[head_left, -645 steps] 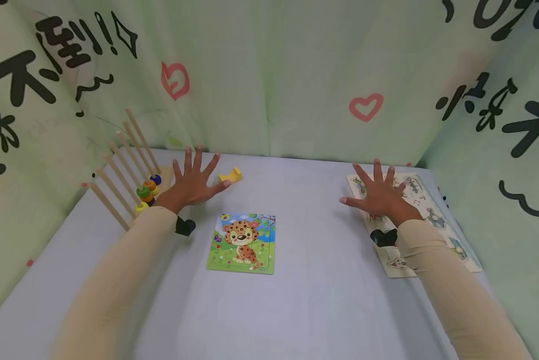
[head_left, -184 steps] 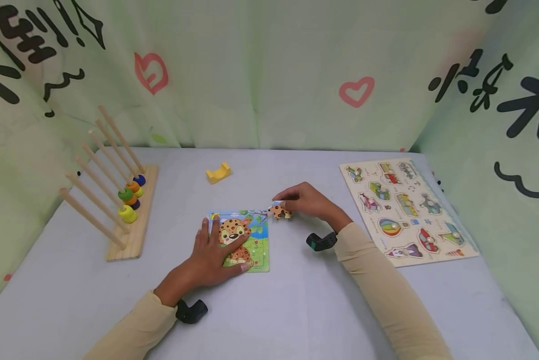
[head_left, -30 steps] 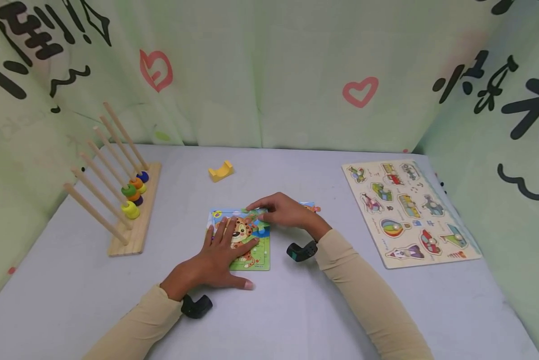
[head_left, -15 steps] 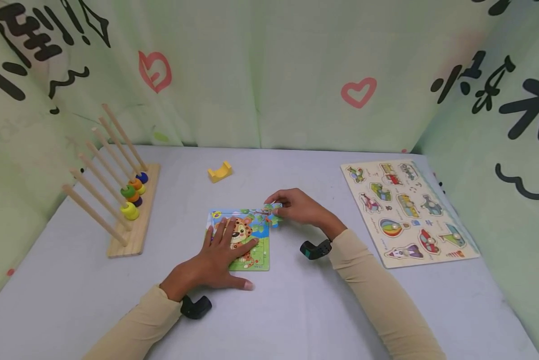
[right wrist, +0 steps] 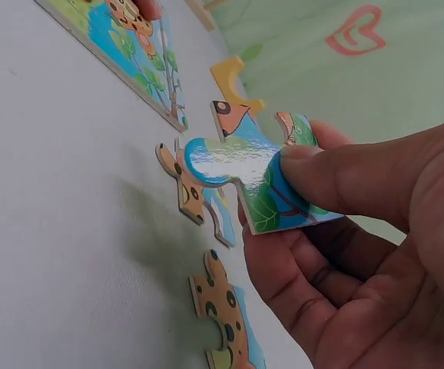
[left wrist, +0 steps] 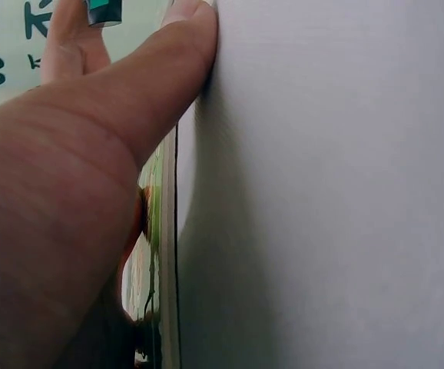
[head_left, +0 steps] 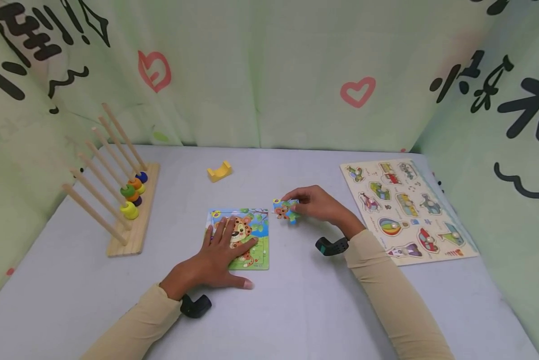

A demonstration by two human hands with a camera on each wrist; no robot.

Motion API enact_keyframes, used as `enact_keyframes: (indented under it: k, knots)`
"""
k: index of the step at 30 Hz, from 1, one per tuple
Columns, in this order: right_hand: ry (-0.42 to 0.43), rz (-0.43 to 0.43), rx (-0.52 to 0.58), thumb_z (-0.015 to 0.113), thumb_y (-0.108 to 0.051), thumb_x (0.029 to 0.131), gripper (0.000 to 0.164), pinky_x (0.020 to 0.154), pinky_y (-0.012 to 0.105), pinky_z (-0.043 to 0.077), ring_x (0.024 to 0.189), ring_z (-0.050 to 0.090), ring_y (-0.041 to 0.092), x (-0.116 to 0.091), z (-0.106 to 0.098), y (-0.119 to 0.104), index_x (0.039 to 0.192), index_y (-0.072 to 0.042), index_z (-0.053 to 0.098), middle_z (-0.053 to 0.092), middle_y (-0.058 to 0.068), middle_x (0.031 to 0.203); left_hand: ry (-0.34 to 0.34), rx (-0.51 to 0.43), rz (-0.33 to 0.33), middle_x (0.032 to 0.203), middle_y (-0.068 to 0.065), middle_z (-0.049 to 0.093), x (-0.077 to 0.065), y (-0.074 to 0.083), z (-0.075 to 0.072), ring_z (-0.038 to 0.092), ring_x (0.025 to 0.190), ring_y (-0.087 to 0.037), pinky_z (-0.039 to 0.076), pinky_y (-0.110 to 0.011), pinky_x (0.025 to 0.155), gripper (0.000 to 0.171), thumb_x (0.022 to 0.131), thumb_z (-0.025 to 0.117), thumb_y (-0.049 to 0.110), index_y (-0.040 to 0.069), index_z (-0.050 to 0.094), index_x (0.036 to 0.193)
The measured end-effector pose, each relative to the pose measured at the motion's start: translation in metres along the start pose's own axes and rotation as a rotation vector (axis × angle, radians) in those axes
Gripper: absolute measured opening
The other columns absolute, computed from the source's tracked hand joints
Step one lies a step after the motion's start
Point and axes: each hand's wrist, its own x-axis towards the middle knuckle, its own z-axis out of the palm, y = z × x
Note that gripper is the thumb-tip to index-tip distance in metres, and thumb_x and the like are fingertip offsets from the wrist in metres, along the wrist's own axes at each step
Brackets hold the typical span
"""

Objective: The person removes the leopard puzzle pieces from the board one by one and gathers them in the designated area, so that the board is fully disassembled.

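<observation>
My left hand point(head_left: 217, 260) lies with fingers spread on a leopard jigsaw puzzle point(head_left: 260, 250) in the middle of the table, covering part of the picture. To the right of the board, my right hand point(head_left: 319, 205) pinches a blue jigsaw piece with green leaves point(right wrist: 245, 169) between thumb and fingers, raised off the table. Under it in the right wrist view are a spotted loose piece point(right wrist: 190, 192) and another spotted piece point(right wrist: 226, 311). The left wrist view holds mostly the left thumb point(left wrist: 160, 77) and the board's edge.
At left stands a wooden peg rack point(head_left: 145, 210) with several coloured rings. A yellow curved block point(head_left: 220, 171) sits behind the puzzle. On the right lies a wooden picture board point(head_left: 368, 172). Green curtains point(head_left: 260, 75) close off the back and sides.
My right hand has taken the leafy blue piece from the puzzle's upper right corner and carried it right, to the loose pieces. My left hand stays on the board.
</observation>
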Motion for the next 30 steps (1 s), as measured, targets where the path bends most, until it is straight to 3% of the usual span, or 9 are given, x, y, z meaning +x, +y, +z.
enact_keyframes:
  k: [15, 22, 30]
  knots:
    - [0.011, 0.055, -0.051, 0.057, 0.001, 0.094, 0.029, 0.094, 0.041, 0.043, 0.119, 0.053, 0.027, -0.016, -0.033, 0.017, 0.121, -0.004, 0.068, 0.062, 0.013, 0.127, 0.009, -0.01, 0.01, 0.159, -0.023, -0.012, 0.001, -0.001, 0.0, -0.018, 0.142, -0.043, -0.011, -0.063, 0.107, 0.096, 0.076, 0.064, 0.073, 0.031, 0.028, 0.155]
    - [0.076, 0.142, -0.081, 0.061, -0.003, 0.092, 0.028, 0.083, 0.036, 0.046, 0.107, 0.056, 0.024, -0.027, -0.048, 0.03, 0.118, -0.008, 0.071, 0.064, 0.011, 0.123, 0.012, -0.007, 0.02, 0.159, -0.023, -0.012, 0.002, -0.001, 0.001, -0.018, 0.142, -0.043, -0.01, -0.063, 0.107, 0.096, 0.076, 0.064, 0.074, 0.031, 0.028, 0.154]
    - [0.072, 0.159, -0.128, 0.06, -0.001, 0.092, 0.027, 0.078, 0.033, 0.046, 0.102, 0.056, 0.024, -0.033, -0.057, 0.039, 0.117, -0.005, 0.071, 0.065, 0.013, 0.119, 0.009, -0.017, 0.012, 0.158, -0.023, -0.013, 0.0, -0.001, 0.0, -0.019, 0.142, -0.042, -0.011, -0.062, 0.108, 0.096, 0.076, 0.064, 0.073, 0.031, 0.027, 0.155]
